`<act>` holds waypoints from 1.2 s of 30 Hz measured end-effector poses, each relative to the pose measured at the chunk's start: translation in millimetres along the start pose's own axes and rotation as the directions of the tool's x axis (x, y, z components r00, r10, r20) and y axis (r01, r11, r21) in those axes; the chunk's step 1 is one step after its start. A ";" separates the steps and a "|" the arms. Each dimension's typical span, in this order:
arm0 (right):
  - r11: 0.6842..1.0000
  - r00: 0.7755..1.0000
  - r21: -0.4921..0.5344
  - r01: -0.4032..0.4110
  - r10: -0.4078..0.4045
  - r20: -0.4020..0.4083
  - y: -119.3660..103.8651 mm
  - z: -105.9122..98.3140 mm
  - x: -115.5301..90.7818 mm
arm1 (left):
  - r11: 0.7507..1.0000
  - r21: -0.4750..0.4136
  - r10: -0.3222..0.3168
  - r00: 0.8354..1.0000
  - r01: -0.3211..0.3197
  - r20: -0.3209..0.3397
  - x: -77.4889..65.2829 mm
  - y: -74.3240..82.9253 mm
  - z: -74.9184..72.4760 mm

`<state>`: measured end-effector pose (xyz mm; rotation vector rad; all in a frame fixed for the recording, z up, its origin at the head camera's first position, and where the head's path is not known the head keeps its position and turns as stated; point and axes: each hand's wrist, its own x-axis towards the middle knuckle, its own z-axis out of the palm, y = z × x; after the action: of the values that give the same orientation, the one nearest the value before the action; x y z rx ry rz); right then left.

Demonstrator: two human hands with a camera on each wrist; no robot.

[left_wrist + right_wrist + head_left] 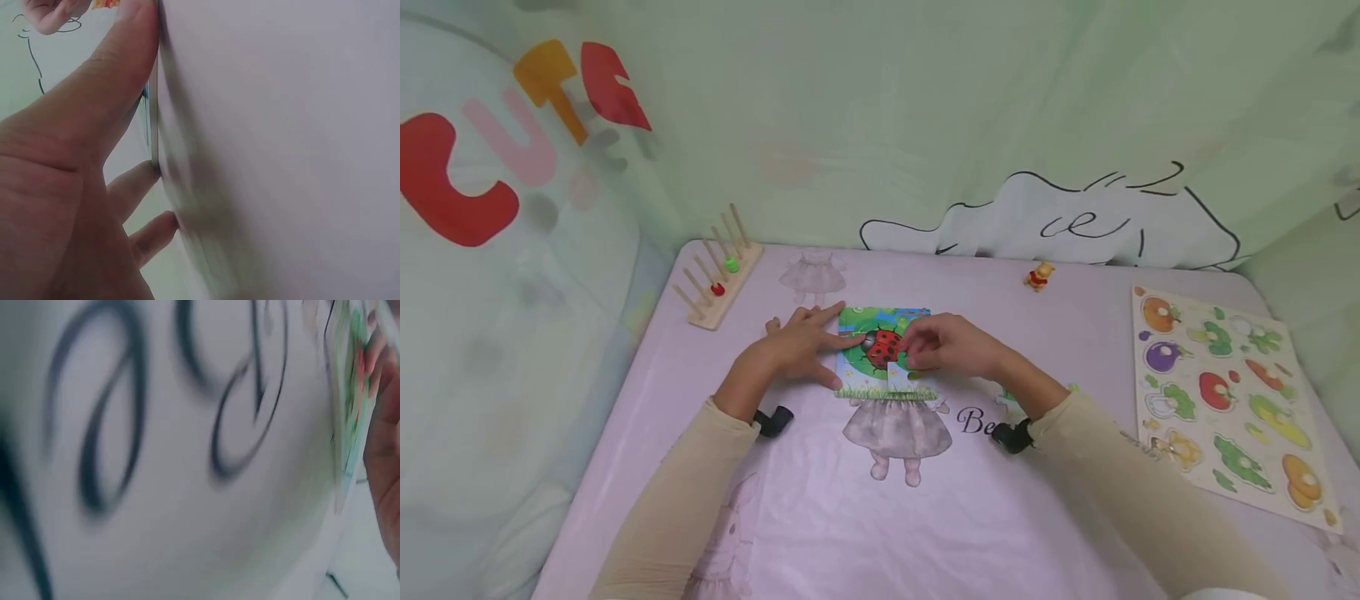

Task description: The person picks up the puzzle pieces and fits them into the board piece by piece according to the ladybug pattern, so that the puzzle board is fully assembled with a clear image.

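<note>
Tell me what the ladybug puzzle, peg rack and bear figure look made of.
Puzzle: printed wood or thick card, seemingly smooth; the left wrist view shows a pale, straight edge.
Rack: likely bare wood, matte, from its even pale tan.
Bear: perhaps moulded plastic, given its solid bright colours; too small to judge finish.

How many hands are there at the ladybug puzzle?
2: the left hand is at the left side of the ladybug puzzle, the right hand at its right.

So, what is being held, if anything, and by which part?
The right hand appears to pinch a flat, white-and-green puzzle piece near its upper edge.
</note>
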<state>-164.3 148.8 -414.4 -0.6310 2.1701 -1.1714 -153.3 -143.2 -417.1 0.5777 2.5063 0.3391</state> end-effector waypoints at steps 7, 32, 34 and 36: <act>1.000 0.999 -0.009 -0.011 0.011 -0.035 -8.5 14.3 7.7 | 1.000 -0.001 -0.030 1.000 0.030 0.003 -2.4 2.3 0.2; 0.994 0.986 -0.026 -0.103 0.099 -0.134 -26.3 39.6 28.7 | 0.997 -0.066 -0.050 0.999 0.050 0.013 -4.1 1.0 0.7; 0.992 0.982 -0.042 -0.122 0.115 -0.151 -27.9 41.3 29.9 | 0.997 -0.064 -0.048 0.999 0.048 0.011 -4.1 0.7 0.6; 0.989 0.977 -0.046 -0.142 0.133 -0.165 -29.0 43.5 31.6 | 0.997 -0.063 -0.047 0.999 0.048 0.012 -4.1 0.7 0.3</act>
<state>-153.3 88.9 -417.3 -0.4143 2.3498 -1.1235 -149.7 -144.4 -415.3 0.4926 2.4850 0.3952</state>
